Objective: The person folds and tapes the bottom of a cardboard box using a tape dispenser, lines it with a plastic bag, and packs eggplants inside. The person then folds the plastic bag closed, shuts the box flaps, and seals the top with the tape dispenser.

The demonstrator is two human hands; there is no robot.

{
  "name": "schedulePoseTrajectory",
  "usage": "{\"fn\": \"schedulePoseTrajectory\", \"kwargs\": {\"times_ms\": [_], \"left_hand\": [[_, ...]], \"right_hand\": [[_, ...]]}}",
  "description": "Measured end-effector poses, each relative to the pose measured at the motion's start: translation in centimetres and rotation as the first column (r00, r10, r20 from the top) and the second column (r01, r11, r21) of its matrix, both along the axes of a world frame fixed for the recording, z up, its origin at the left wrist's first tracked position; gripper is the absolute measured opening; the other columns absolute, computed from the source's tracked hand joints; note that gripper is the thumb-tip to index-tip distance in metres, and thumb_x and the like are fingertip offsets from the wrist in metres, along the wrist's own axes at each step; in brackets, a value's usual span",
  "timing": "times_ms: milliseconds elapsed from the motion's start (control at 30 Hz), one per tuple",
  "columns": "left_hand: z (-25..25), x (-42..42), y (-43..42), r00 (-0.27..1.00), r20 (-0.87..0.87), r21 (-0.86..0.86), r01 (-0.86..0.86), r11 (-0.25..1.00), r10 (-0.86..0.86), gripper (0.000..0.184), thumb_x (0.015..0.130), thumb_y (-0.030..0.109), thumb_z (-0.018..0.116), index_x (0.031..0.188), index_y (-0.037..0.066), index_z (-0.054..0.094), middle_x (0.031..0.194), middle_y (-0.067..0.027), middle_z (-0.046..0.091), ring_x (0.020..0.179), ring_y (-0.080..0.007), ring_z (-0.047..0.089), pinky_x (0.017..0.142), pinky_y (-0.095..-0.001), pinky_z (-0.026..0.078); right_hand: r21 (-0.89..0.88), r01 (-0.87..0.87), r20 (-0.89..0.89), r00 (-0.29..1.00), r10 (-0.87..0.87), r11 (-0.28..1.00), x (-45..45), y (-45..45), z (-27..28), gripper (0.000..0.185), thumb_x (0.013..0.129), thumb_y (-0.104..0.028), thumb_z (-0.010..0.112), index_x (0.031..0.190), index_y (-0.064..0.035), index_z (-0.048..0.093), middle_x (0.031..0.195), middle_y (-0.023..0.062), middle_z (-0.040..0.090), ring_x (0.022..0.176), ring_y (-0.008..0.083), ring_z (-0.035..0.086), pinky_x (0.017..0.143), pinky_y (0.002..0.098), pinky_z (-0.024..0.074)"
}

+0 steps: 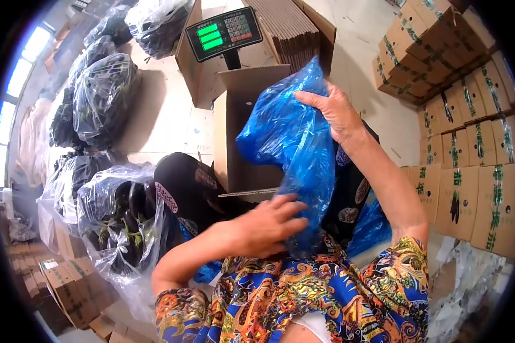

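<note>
A crumpled blue plastic bag [294,128] hangs over an open cardboard box [222,143] between the knees. My right hand [335,111] grips the bag's upper right edge, thumb stretched across the plastic. Near the lower part of the bag, my left hand [269,226] has its fingers spread, slightly blurred; whether they touch the plastic is hard to tell. Behind the box stands a scale display [224,34] with green lit panels. To the left, an open clear bag [126,228] holds several dark eggplants [137,200].
Filled clear bags [106,97] line the left side. Flattened cardboard [283,31] stands beyond the scale. Taped cartons [455,194] are stacked along the right. More blue plastic [372,226] lies beside the right leg, and cartons [74,288] stand at lower left.
</note>
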State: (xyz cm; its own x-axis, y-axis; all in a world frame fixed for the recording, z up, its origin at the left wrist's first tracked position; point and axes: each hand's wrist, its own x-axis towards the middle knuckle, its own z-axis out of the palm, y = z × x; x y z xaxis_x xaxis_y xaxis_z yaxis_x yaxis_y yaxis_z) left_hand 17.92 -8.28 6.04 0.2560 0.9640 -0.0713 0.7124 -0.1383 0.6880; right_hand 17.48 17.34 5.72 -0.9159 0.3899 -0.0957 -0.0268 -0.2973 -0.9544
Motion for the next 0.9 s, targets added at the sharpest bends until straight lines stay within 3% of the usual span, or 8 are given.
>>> {"fn": "schedulePoseTrajectory", "kwargs": {"times_ms": [100, 200, 400, 500, 600, 733, 800, 900], "left_hand": [[4.8, -5.0, -2.7, 0.850, 0.455, -0.021, -0.288, 0.957, 0.266, 0.056, 0.080, 0.019, 0.075, 0.129, 0.002, 0.057, 0.122, -0.0174, 0.063, 0.105, -0.0278, 0.064, 0.085, -0.0343, 0.053], [5.6, -6.1, -0.6, 0.282, 0.749, -0.110, -0.839, 0.533, 0.599, 0.061, 0.090, 0.029, 0.062, 0.139, -0.002, 0.043, 0.130, -0.0170, 0.055, 0.116, -0.0233, 0.056, 0.092, -0.0325, 0.048], [2.8, -7.6, 6.5, 0.271, 0.709, -0.070, -0.892, 0.448, 0.651, 0.033, 0.089, 0.023, 0.069, 0.113, 0.000, 0.062, 0.098, -0.0061, 0.066, 0.091, -0.0130, 0.060, 0.080, -0.0271, 0.049], [1.4, -9.7, 8.4, -0.145, 0.886, -0.324, -0.873, 0.364, 0.441, 0.014, 0.097, 0.018, 0.058, 0.102, 0.005, 0.061, 0.094, -0.0050, 0.065, 0.083, -0.0106, 0.059, 0.074, -0.0290, 0.048], [0.9, -12.6, 7.1, -0.322, 0.921, -0.390, -0.757, 0.525, 0.220, 0.017, 0.102, 0.018, 0.047, 0.107, 0.005, 0.057, 0.098, -0.0097, 0.067, 0.085, -0.0162, 0.063, 0.075, -0.0327, 0.052], [0.0, -16.3, 4.9, -0.410, 0.901, -0.430, -0.800, 0.419, 0.142, 0.017, 0.103, 0.017, 0.046, 0.110, 0.006, 0.057, 0.098, -0.0076, 0.067, 0.083, -0.0187, 0.066, 0.075, -0.0375, 0.057], [1.2, -16.5, 4.2, -0.371, 0.905, -0.424, -0.835, 0.351, 0.210, 0.014, 0.101, 0.015, 0.050, 0.108, 0.007, 0.059, 0.095, -0.0048, 0.066, 0.076, -0.0141, 0.065, 0.067, -0.0298, 0.057], [1.6, -16.7, 3.6, -0.240, 0.939, -0.325, -0.854, 0.406, 0.246, 0.014, 0.101, 0.016, 0.052, 0.107, 0.007, 0.060, 0.090, -0.0026, 0.066, 0.074, -0.0103, 0.064, 0.065, -0.0245, 0.055]], "right_hand": [[0.366, 0.105, -0.055, 0.994, -0.092, 0.925, 1.1, -2.1, 1.6, 0.024, 0.082, -0.013, 0.076, 0.100, -0.0016, 0.065, 0.087, 0.0089, 0.070, 0.079, 0.0167, 0.067, 0.076, 0.0318, 0.0559], [0.837, 0.179, -0.139, 0.984, -0.115, 0.517, 1.8, -4.3, 0.6, 0.037, 0.078, -0.015, 0.076, 0.108, 0.0004, 0.061, 0.089, 0.0196, 0.064, 0.076, 0.0353, 0.063, 0.072, 0.0404, 0.0524], [0.932, 0.230, -0.227, 0.973, -0.043, 0.281, 1.8, -7.7, -0.7, 0.044, 0.078, -0.007, 0.074, 0.119, -0.0007, 0.057, 0.099, 0.0202, 0.060, 0.086, 0.0419, 0.063, 0.068, 0.0447, 0.0533], [0.968, 0.170, -0.173, 0.985, 0.001, 0.187, 3.7, -7.0, -0.4, 0.039, 0.078, -0.009, 0.076, 0.112, -0.0019, 0.059, 0.091, 0.0170, 0.059, 0.078, 0.0396, 0.063, 0.065, 0.0435, 0.0529], [0.942, 0.294, -0.293, 0.956, -0.028, 0.162, 6.2, -5.0, -0.3, 0.021, 0.075, -0.012, 0.079, 0.089, -0.0044, 0.065, 0.080, 0.0119, 0.060, 0.067, 0.0308, 0.061, 0.059, 0.0370, 0.0521], [0.924, 0.156, -0.020, 0.932, -0.362, 0.349, 10.4, 1.2, 1.4, 0.018, 0.081, -0.012, 0.074, 0.096, -0.0043, 0.067, 0.086, 0.0133, 0.065, 0.078, 0.0276, 0.065, 0.069, 0.0368, 0.0529], [0.945, -0.169, 0.239, 0.941, -0.239, 0.280, 12.2, 5.0, 3.2, 0.023, 0.084, -0.014, 0.070, 0.104, -0.0037, 0.066, 0.095, 0.0145, 0.067, 0.085, 0.0246, 0.067, 0.074, 0.0363, 0.0541], [0.921, -0.234, 0.278, 0.955, -0.105, 0.312, 14.6, 7.9, 4.7, 0.031, 0.084, -0.016, 0.070, 0.113, -0.0055, 0.064, 0.111, 0.0157, 0.064, 0.095, 0.0239, 0.066, 0.080, 0.0362, 0.0553]]}}
